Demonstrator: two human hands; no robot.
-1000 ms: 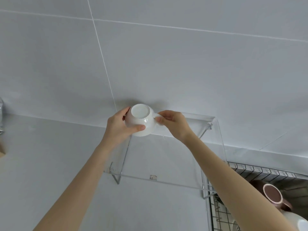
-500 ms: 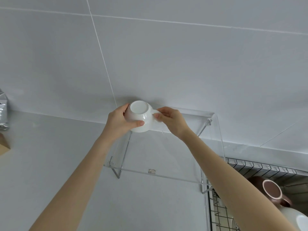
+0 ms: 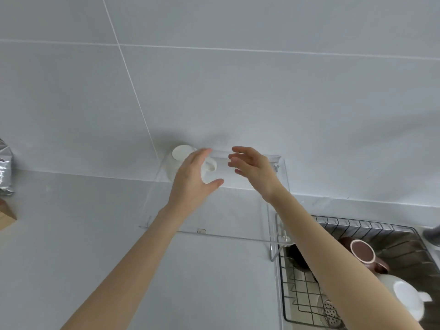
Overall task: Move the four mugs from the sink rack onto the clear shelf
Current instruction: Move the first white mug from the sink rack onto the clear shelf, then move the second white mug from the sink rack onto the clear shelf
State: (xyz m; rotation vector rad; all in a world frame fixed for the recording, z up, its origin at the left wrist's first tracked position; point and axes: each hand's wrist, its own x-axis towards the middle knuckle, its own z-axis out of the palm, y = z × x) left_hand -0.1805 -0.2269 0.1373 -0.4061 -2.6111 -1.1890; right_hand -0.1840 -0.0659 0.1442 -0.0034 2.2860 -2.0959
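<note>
Resting upside down at the back left corner of the clear shelf (image 3: pixel 238 210), against the wall, is a white mug (image 3: pixel 177 163). Left hand (image 3: pixel 192 179) hovers just in front of it, fingers spread, holding nothing. Right hand (image 3: pixel 252 170) likewise open and empty, above the shelf. In the sink rack (image 3: pixel 297 294): brown mug (image 3: pixel 364 253), second white mug (image 3: pixel 402 296).

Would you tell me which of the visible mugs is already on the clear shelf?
The white mug at the shelf's back left corner, behind the left hand. The brown mug and the other white mug lie in the sink rack.
</note>
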